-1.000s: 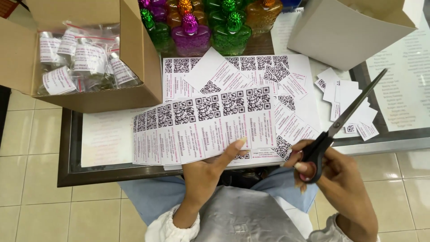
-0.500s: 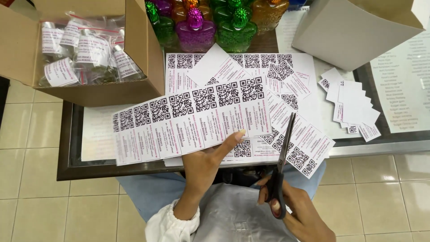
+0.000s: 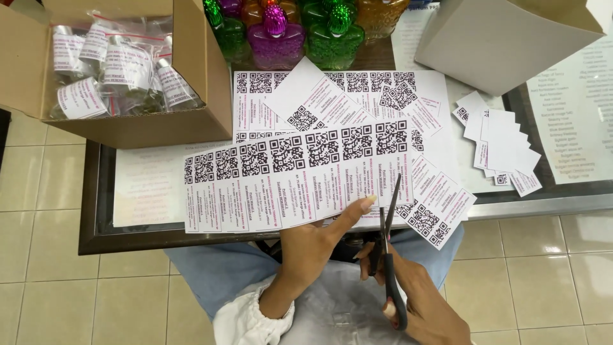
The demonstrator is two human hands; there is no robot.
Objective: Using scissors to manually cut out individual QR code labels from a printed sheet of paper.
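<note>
While the left hand [image 3: 313,246] pinches the lower edge of the label strip [image 3: 294,176] over the table's near rim | right hand [image 3: 418,300] clenched through the black scissors [image 3: 387,252], blades parted at the strip's right end | cardboard box [image 3: 128,121] of labelled vials upper left | cut labels [image 3: 504,150] piled right.

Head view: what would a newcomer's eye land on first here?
First, the long strip of code labels held up mid-frame by the left hand, with black scissors in the right hand open at its right end. Next, green and purple glass bottles along the top edge, and a cardboard box of labelled vials top left.
</note>
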